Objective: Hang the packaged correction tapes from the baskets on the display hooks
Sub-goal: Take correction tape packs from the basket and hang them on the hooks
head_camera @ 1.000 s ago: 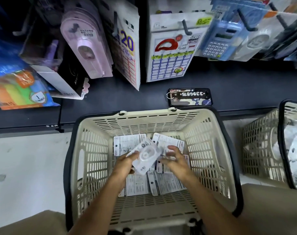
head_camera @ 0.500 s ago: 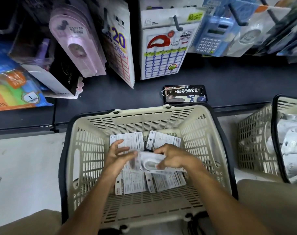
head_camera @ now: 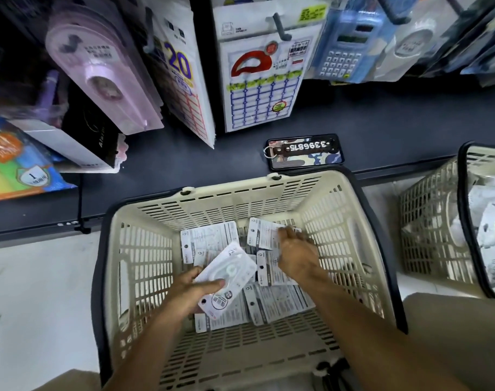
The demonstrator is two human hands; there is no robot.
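Packs of correction tape lie face down on the floor of the cream basket (head_camera: pixel 144 266), some overlapping. One pack (head_camera: pixel 226 277) is held in the left hand (head_camera: pixel 188 294), face up, with the thumb laid across its near edge and the other fingers curled beneath it; its long axis runs on a diagonal from lower left to upper right, and its hang hole is seen at the lower left end, close to the palm. The right hand (head_camera: pixel 295 255) is reached deeper into the basket, back uppermost and blurred, with its fingers spread over a far pack (head_camera: pixel 264 234); whether that pack is pinched or only touched cannot be told. That far pack lies just ahead of the right fingertips, at the far wall, so it is more easily taken by the right hand than by the left. The display hooks (head_camera: pixel 280 25) are set well above and beyond the basket, already carrying other goods. Before hanging, the held pack will probably have to be turned so that its hole end is led toward a hook. A second basket (head_camera: pixel 427 221) with more packs stands to the right.
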